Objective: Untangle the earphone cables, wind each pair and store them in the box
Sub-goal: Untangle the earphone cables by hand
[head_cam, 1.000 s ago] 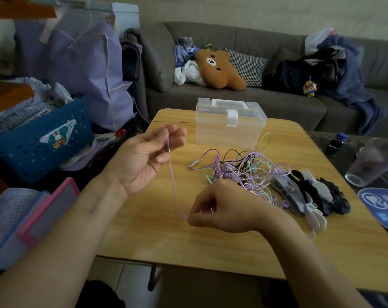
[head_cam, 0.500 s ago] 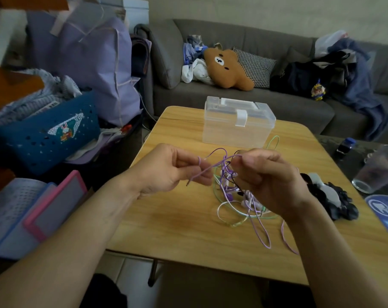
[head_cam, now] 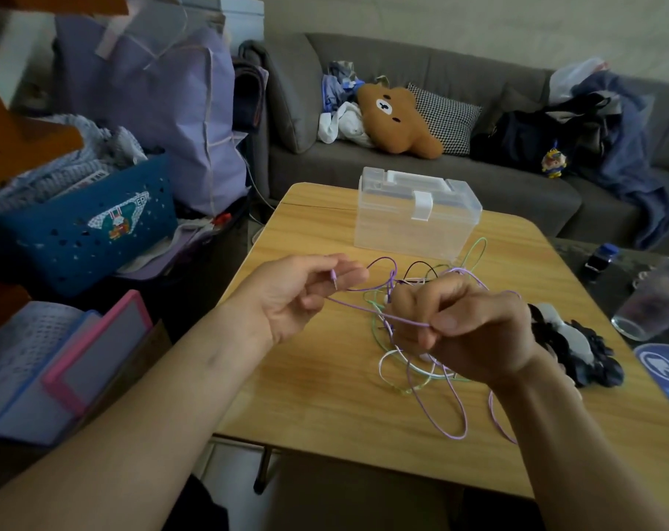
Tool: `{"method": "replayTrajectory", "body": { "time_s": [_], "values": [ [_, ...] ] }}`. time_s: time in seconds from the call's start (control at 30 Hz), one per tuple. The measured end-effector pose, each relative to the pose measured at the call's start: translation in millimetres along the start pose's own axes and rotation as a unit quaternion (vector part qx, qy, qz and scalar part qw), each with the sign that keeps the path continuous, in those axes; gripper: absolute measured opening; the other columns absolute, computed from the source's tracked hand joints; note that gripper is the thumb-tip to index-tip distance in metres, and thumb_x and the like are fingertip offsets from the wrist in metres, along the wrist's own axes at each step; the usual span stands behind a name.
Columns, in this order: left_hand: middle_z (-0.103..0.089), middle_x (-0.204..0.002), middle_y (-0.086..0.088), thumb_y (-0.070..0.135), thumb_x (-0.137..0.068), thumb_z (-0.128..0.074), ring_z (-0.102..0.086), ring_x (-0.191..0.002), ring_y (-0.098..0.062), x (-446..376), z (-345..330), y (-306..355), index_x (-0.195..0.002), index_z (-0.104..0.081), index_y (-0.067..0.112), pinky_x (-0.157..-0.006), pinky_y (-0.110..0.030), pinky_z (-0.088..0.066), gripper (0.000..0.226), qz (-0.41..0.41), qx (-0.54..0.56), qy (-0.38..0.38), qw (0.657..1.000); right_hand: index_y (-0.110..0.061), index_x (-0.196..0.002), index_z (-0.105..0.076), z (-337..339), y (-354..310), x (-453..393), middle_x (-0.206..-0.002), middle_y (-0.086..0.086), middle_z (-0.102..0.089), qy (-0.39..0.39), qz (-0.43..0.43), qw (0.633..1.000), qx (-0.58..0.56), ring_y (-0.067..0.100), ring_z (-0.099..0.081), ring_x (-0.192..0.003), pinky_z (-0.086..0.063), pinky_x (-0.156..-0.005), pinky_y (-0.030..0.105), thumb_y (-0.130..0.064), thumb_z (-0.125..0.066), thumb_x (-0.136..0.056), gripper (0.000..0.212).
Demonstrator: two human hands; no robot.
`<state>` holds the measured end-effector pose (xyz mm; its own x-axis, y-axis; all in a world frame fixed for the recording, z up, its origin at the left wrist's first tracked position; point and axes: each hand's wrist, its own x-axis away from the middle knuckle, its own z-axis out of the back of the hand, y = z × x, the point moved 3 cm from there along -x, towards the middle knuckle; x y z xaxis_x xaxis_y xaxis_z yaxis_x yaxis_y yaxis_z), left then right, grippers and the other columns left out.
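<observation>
Left fingers (head_cam: pixel 348 275) pinched on the plug end of the purple cable (head_cam: pixel 367 306); plug tip pokes out between thumb and forefinger, pointing down. Right fingers (head_cam: pixel 446 320) clenched on the same purple cable further along, thumb pressed over it; a short taut run spans the two grips. Left hand (head_cam: pixel 294 297) and right hand (head_cam: pixel 474 331) held above the tabletop (head_cam: pixel 325 396), near each other. The rest of the tangle (head_cam: pixel 421 362) hangs under the right hand and spreads on the wood: purple, green, white and black strands knotted together, one long purple loop trailing toward the near edge, a green loop reaching up beside the box (head_cam: pixel 415 214). Box clear plastic, lid shut, white latch facing the camera, standing at the far side of the tabletop, apart from both hands. Dark and white bundle (head_cam: pixel 578 350) lies just right of the right wrist. Glass (head_cam: pixel 655 300) further right, off the wood. Couch (head_cam: pixel 517 197) behind, brown bear cushion (head_cam: pixel 398 120) on it.
</observation>
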<state>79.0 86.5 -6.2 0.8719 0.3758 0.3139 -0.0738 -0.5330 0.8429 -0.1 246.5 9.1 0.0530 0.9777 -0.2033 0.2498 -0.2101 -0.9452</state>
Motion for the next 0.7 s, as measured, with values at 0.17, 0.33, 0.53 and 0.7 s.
{"method": "replayTrajectory", "body": {
  "time_s": [0.17, 0.33, 0.53, 0.7],
  "values": [
    [-0.076, -0.098, -0.007, 0.009, -0.091, -0.061, -0.074, -0.088, -0.014, 12.3, -2.7, -0.3, -0.105, -0.071, 0.004, -0.038, -0.017, -0.022, 0.018, -0.036, -0.214, -0.109, 0.97, -0.004, -0.068, -0.07, 5.1, 1.2, -0.9, -0.064, 0.006, -0.045, 0.088, 0.02, 0.996, -0.025, 0.019, -0.023, -0.056, -0.022, -0.051, 0.027, -0.027, -0.083, -0.064, 0.027],
    [-0.075, -0.102, -0.014, 0.016, -0.09, -0.056, -0.073, -0.096, -0.026, 20.3, -6.7, -2.3, -0.106, -0.068, 0.001, -0.037, -0.019, -0.025, 0.025, -0.013, -0.272, -0.273, 0.923, -0.007, -0.075, -0.068, 22.1, -3.8, 0.2, -0.055, -0.006, -0.027, 0.314, 0.057, 0.948, -0.015, 0.006, -0.024, -0.047, -0.019, -0.042, 0.019, -0.018, -0.067, -0.075, 0.011],
    [-0.06, -0.075, -0.004, 0.015, -0.096, -0.045, -0.058, -0.06, -0.012, 22.5, -9.3, 1.5, -0.104, -0.062, 0.001, -0.034, -0.017, -0.023, 0.023, 0.017, -0.188, -0.306, 0.933, -0.005, -0.08, -0.064, 31.4, 7.5, 1.1, -0.057, -0.004, -0.028, 0.453, 0.029, 0.89, 0.032, 0.007, -0.023, -0.045, -0.016, -0.041, 0.02, -0.011, -0.058, -0.092, 0.016],
    [-0.07, -0.082, -0.006, 0.014, -0.094, -0.042, -0.069, -0.068, -0.016, 20.7, -14.3, 12.9, -0.093, -0.053, 0.008, -0.034, -0.015, -0.026, 0.012, -0.06, 0.025, -0.216, 0.974, -0.014, -0.077, -0.071, 18.7, 14.1, -4.6, -0.049, -0.006, -0.036, 0.46, -0.03, 0.856, 0.236, 0.013, -0.027, -0.046, -0.024, -0.042, 0.022, -0.012, -0.058, -0.097, 0.023]
  ]
}}
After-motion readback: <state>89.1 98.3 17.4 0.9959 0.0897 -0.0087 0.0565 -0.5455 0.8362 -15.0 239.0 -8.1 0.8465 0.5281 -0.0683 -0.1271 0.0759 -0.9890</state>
